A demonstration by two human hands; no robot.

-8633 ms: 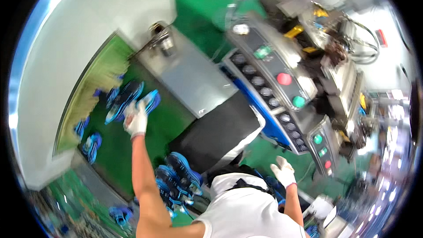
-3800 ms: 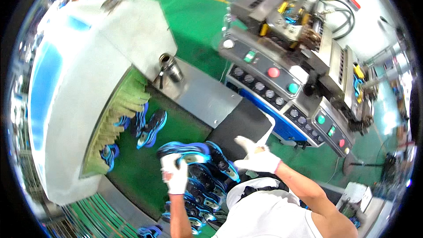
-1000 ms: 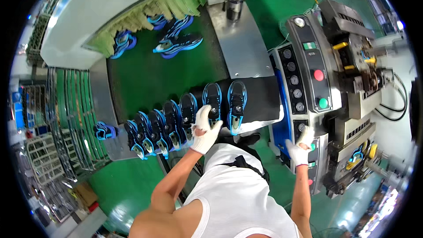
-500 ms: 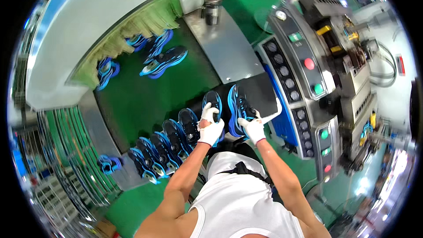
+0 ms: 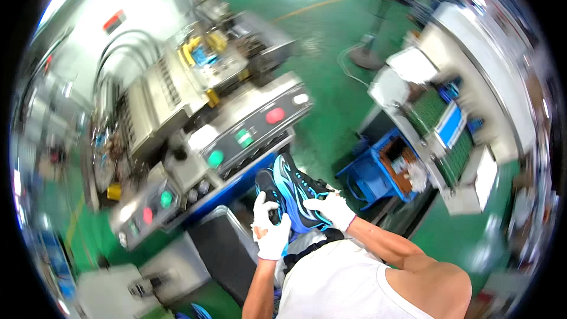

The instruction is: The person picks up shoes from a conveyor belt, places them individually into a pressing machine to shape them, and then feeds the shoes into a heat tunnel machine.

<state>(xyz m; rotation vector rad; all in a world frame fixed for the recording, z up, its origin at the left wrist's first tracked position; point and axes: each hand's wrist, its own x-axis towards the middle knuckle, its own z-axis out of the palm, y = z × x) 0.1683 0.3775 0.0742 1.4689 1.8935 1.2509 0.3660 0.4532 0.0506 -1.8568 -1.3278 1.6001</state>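
Note:
Both my hands wear white gloves and hold a pair of black sneakers with blue soles close in front of my waist. My left hand point(image 5: 270, 231) grips the left sneaker point(image 5: 267, 184) near its heel end. Around the right sneaker point(image 5: 287, 186), at the ankle part, my right hand point(image 5: 332, 208) is closed. The two sneakers are side by side, toes pointing away from me, and the right one partly overlaps the left. Gloves and shoe uppers hide some of my fingertips.
A metal machine point(image 5: 159, 100) stands ahead left, its control panel point(image 5: 260, 133) carrying red and green buttons. A dark-topped bench point(image 5: 221, 254) is by my left arm. To the right are a blue cart point(image 5: 369, 171), a conveyor machine point(image 5: 502, 77) and a round stand base point(image 5: 366, 58).
My body has turned right, away from the green conveyor and its row of shoes. Both sneakers came along in my hands and are now brought together.

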